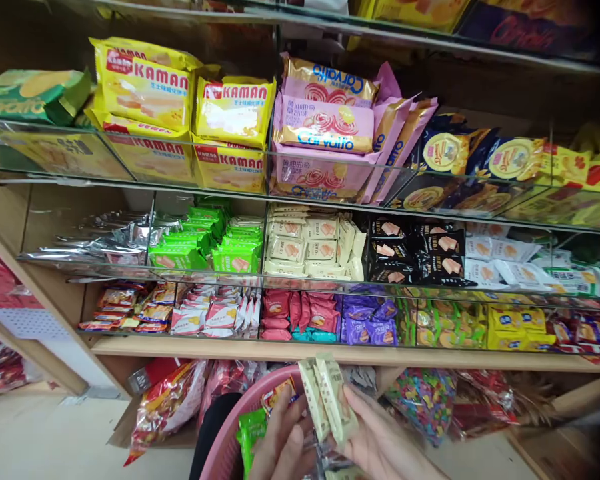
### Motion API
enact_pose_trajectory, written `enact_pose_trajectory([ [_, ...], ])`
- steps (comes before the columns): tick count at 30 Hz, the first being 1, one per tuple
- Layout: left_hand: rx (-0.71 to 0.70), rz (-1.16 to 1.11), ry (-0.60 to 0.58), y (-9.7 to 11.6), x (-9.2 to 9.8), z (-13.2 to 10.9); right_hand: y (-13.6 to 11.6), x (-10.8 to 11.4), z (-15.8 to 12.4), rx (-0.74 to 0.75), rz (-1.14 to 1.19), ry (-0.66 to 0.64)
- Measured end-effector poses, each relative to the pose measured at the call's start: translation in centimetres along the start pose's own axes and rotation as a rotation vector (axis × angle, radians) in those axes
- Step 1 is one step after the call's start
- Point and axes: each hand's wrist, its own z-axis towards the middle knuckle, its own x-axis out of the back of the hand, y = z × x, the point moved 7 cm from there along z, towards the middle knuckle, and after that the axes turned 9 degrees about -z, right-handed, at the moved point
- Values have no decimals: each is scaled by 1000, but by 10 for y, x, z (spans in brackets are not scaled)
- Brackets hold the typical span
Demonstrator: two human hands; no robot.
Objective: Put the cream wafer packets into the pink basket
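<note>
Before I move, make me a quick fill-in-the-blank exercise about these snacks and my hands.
1. The right hand holds slim cream packets over a basket whose colour is ____.
2. Similar displayed packets sit between green packets and packets coloured ____.
3. Big yellow packs at the upper left bear the red brand word ____.
4. In this view, purple packets lie immediately to the ____ of red packets.

Missing words: pink; black; KAMAN; right.

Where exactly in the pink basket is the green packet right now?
In the head view, the green packet is at the left side of the pink basket, showing just left of the person's left hand.
</note>
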Motion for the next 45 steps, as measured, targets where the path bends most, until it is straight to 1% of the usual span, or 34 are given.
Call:
enact_pose_trajectory([
  [2, 23, -247, 90, -13, -5, 3, 12, 9, 1, 14, -69, 36],
  [3, 49, -330, 128, -21, -7, 3, 17, 13, 1, 19, -103, 56],
  [5, 104, -386, 161, -35, -10, 3, 26, 20, 2, 24, -183, 81],
  [7, 115, -380, 160, -44, -10, 4, 32, 23, 1, 40, -283, 88],
  [10, 42, -284, 150, -47, -3, 5, 37, 27, -2, 80, -477, 128],
  [13, -12, -214, 156, -51, 4, 3, 43, 34, -7, 42, -653, 223],
  [15, -28, -171, 148, -55, 5, 0, 47, 36, -10, 11, -702, 260],
  [19, -136, -41, 74, -61, -3, -3, 51, 29, -21, 23, -675, 259],
  [21, -182, 7, 30, -64, -10, -4, 51, 28, -30, 26, -657, 306],
  [23, -190, 54, -6, -69, -15, -4, 52, 29, -39, 14, -639, 346],
  [25, -181, 106, -14, -73, -18, -6, 53, 26, -44, 20, -620, 335],
  [27, -184, 165, -3, -75, -18, -9, 53, 23, -47, 65, -612, 316],
  [29, -186, 242, 7, -75, -17, -14, 55, 21, -47, 121, -591, 326],
  [32, -210, 396, 10, -73, -17, -21, 61, 24, -47, 197, -467, 400],
  [34, -267, 539, 6, -68, -18, -24, 68, 29, -47, 228, -379, 468],
  [37, -368, 727, -33, -62, -22, -27, 74, 36, -48, 227, -337, 547],
  [39, -397, 789, -64, -62, -23, -28, 76, 39, -48, 202, -305, 550],
  [41, -387, 824, -81, -65, -22, -27, 76, 39, -48, 165, -243, 530],
  [43, -349, 836, -91, -69, -21, -27, 75, 40, -48, 137, -196, 514],
  [45, -293, 809, -110, -74, -21, -26, 72, 41, -50, 123, -207, 512],
])
